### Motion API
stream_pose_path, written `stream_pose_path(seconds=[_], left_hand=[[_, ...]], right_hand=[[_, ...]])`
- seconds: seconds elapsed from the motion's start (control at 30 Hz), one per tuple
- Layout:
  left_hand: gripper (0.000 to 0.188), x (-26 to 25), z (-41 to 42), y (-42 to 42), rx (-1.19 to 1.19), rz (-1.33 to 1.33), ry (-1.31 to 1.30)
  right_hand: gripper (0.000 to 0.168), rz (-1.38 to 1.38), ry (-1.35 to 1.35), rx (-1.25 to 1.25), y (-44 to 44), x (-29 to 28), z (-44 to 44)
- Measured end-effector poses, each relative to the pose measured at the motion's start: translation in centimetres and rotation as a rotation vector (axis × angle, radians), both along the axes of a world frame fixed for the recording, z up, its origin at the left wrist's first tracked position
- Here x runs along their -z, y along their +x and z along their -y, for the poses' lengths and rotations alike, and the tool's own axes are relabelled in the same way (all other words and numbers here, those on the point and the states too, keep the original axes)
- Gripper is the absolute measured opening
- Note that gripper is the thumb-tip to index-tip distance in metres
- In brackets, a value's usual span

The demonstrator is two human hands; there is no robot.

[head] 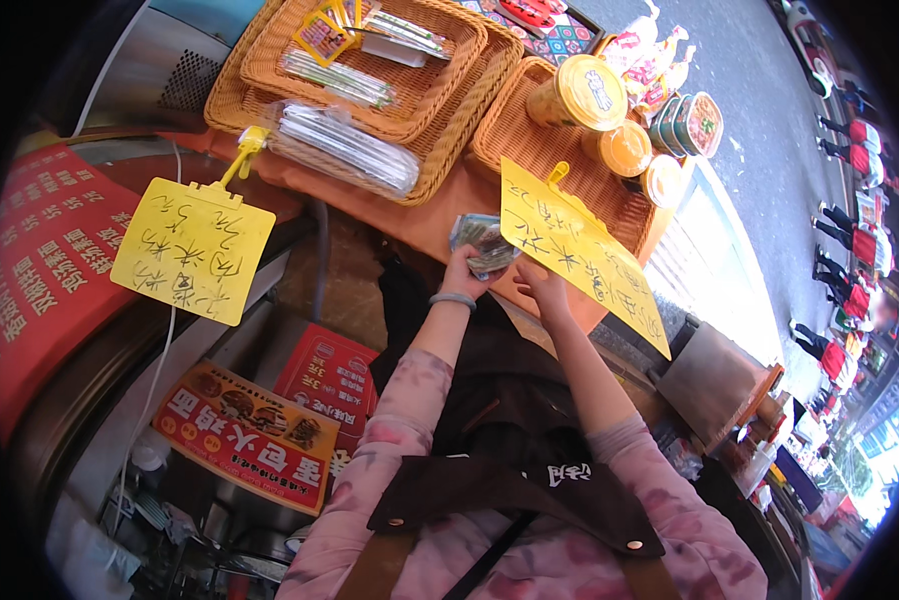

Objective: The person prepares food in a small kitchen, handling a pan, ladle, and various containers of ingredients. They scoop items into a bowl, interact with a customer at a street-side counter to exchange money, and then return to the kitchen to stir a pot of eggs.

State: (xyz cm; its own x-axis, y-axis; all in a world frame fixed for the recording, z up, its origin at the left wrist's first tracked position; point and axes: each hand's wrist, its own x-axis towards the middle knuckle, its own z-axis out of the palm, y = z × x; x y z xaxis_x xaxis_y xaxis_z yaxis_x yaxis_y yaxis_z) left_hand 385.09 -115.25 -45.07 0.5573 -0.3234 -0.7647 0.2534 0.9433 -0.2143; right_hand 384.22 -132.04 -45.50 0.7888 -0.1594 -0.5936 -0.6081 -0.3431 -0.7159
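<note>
A small stack of banknotes point(487, 244) is gripped in my left hand point(460, 276), with a grey bangle point(453, 299) around that wrist. Just to the right, my right hand point(543, 289) holds nothing; its fingers are apart and bent, close to the stack. A yellow handwritten sign point(584, 255) hangs over the orange counter cloth point(442, 225), beside and partly above my right hand. Beyond my hands stands a wicker basket point(517, 112) with lidded tubs, among them a large orange-lidded tub point(588, 94).
Nested wicker baskets point(449, 161) at the upper left hold wrapped chopsticks point(344, 146). Another yellow sign point(192, 251) hangs by a clip at left. Printed menu boards point(250, 435) lie low at left. A metal box point(716, 382) stands at right. Several people point(862, 225) are on the road.
</note>
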Motion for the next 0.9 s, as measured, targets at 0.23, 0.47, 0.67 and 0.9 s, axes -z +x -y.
stream_pose_path(seconds=[0.23, 0.47, 0.67, 0.9], left_hand=[[0.037, -0.1, -0.4, -0.3, 0.257, 0.077, 0.196], [0.034, 0.3, -0.4, -0.5, 0.257, 0.046, 0.269], [0.036, -0.8, -0.4, -0.8, 0.385, 0.174, 0.339], [0.035, -1.7, -2.1, -1.4, 0.35, 0.141, 0.232]], right_hand=[[0.051, -0.053, 0.196, 0.107, 1.5, 5.1, 0.3], [0.042, 0.266, -0.063, -0.122, 3.3, -1.0, -1.5], [0.032, 0.147, -0.064, -0.317, 0.8, 6.1, 0.5], [0.016, -0.246, 0.322, -0.084, 3.4, 0.0, -3.1]])
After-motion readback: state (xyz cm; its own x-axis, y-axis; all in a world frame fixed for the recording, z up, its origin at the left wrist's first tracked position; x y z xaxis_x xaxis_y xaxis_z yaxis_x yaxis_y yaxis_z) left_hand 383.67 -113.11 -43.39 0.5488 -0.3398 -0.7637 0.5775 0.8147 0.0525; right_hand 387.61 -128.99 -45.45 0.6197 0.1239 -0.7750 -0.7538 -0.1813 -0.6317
